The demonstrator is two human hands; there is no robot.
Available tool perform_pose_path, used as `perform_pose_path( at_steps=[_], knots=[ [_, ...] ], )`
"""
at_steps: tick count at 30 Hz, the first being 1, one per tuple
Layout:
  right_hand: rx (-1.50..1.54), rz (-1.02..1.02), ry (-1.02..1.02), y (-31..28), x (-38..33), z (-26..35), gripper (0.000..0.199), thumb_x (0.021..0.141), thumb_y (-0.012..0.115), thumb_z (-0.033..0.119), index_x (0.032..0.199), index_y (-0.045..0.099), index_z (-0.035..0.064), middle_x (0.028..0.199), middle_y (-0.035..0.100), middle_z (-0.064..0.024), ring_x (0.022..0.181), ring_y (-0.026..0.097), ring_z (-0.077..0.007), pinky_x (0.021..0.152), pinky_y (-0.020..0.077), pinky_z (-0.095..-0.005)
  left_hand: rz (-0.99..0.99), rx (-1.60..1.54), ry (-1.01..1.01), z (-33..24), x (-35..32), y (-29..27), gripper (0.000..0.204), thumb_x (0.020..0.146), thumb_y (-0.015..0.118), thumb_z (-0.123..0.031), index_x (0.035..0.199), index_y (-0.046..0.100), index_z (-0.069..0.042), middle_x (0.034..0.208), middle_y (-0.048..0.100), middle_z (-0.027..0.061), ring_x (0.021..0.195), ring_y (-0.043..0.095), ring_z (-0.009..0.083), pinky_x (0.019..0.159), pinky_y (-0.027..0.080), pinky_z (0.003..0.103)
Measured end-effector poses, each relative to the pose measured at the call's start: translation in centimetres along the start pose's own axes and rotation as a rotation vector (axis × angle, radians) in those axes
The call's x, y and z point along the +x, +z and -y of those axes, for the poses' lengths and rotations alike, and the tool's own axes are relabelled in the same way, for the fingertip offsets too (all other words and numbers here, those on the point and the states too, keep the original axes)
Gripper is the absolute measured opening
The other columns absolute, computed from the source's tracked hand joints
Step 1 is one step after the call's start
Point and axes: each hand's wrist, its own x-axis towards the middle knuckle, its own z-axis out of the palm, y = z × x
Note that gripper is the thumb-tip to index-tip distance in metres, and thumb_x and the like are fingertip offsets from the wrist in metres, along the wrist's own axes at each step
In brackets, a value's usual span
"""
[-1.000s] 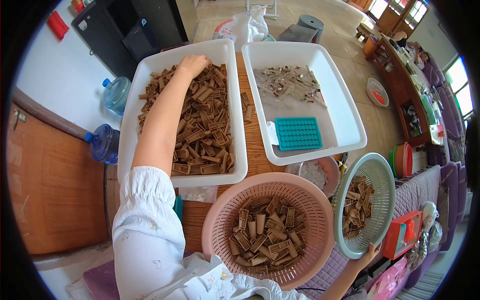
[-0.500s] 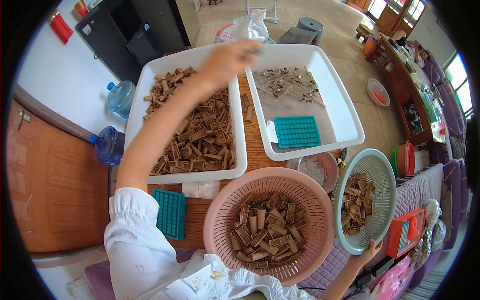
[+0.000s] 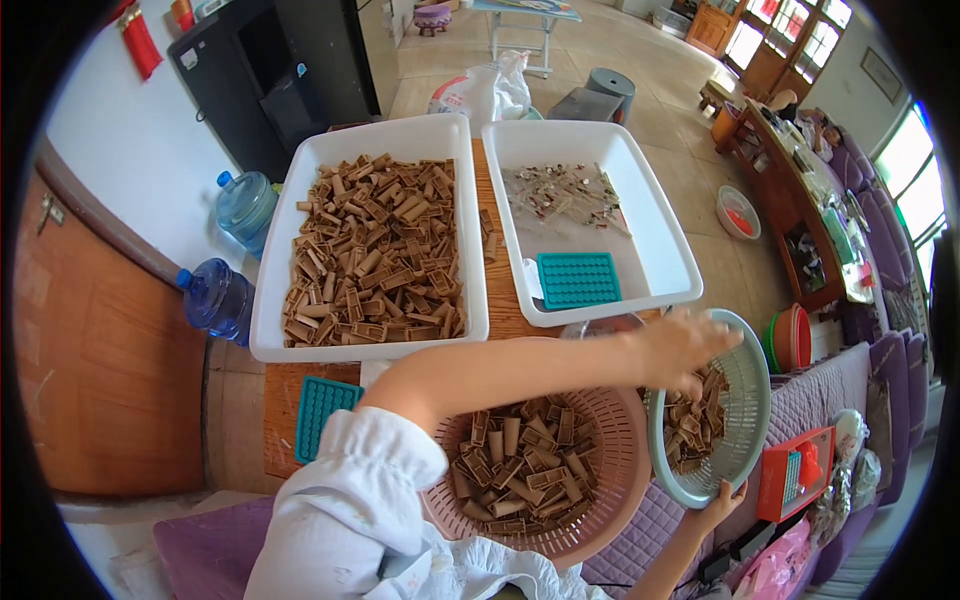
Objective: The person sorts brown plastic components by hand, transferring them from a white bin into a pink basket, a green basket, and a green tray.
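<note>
My left hand (image 3: 685, 350) is over the upper part of an oval grey-green plastic basket (image 3: 750, 410), its fingers blurred but spread, with nothing visible in them. Brown, trough-like plastic pieces (image 3: 695, 430) lie in that tilted basket. My right hand (image 3: 718, 507) grips its lower rim. Left of it stands a round pink basket (image 3: 628, 475) with more of these brown pieces (image 3: 530, 470); my left forearm crosses above and hides its far rim.
A white tub (image 3: 478, 250) on the wooden table is heaped with brown pieces. Another white tub (image 3: 660, 230) holds thin clear parts (image 3: 570, 195) and a teal grid tray (image 3: 578, 280). A second teal tray (image 3: 322, 415) lies at the table's left. Water jugs (image 3: 220, 295) stand beyond.
My left hand has swept from above the far ends of the white tubs, rightward and nearer, to the grey-green basket. My right hand still holds that basket. The whole view has shifted slightly.
</note>
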Motion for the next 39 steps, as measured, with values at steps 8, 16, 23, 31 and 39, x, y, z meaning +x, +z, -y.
perform_pose_path(
  at_steps=[8,16,23,31,39],
  knots=[
    [0.017,0.031,-0.021,-0.1,0.6,0.2,0.054,0.071,0.048,0.001,0.120,0.026,0.0037,0.104,0.045,-0.0127,0.091,0.048,-0.0227,0.079,0.0422,-0.0314,0.535,0.294,-0.570,13.3,-3.8,-7.2,0.024,0.077,0.049,-0.019,0.097,0.061,-0.021,0.100,0.058,0.0074,0.090,0.056,0.0256,0.077,0.045,0.038],
    [-0.009,-0.016,0.008,0.2,0.3,0.6,0.054,0.071,0.045,0.000,0.121,0.025,0.0050,0.110,0.042,-0.0133,0.097,0.046,-0.0231,0.083,0.0417,-0.0330,0.725,0.308,-0.676,14.9,-5.6,-4.7,0.026,0.077,0.049,-0.017,0.098,0.061,-0.023,0.101,0.058,0.0058,0.093,0.054,0.0235,0.079,0.044,0.036],
    [0.011,-0.004,0.007,0.2,0.3,0.5,0.055,0.070,0.046,0.001,0.121,0.026,0.0048,0.110,0.042,-0.0136,0.096,0.047,-0.0233,0.083,0.0413,-0.0327,0.584,0.303,-0.582,14.6,-5.8,-4.6,0.027,0.073,0.048,-0.013,0.095,0.061,-0.021,0.096,0.059,0.0058,0.091,0.055,0.0242,0.076,0.044,0.036],
    [0.008,-0.023,0.010,0.1,0.6,0.3,0.053,0.071,0.047,0.002,0.120,0.028,0.0035,0.108,0.044,-0.0147,0.094,0.048,-0.0244,0.080,0.0423,-0.0340,0.524,0.269,-0.623,14.7,-5.8,-4.0,0.026,0.070,0.048,-0.009,0.092,0.061,-0.017,0.093,0.060,0.0080,0.087,0.057,0.0249,0.074,0.045,0.037],
    [0.002,-0.025,-0.018,0.2,0.4,0.1,0.051,0.071,0.046,0.002,0.119,0.029,0.0038,0.107,0.044,-0.0146,0.093,0.048,-0.0247,0.079,0.0428,-0.0339,0.693,0.256,-0.643,14.1,-6.1,-4.5,0.029,0.070,0.046,-0.008,0.095,0.060,-0.014,0.093,0.059,0.0114,0.088,0.056,0.0267,0.076,0.045,0.038]
  ],
)
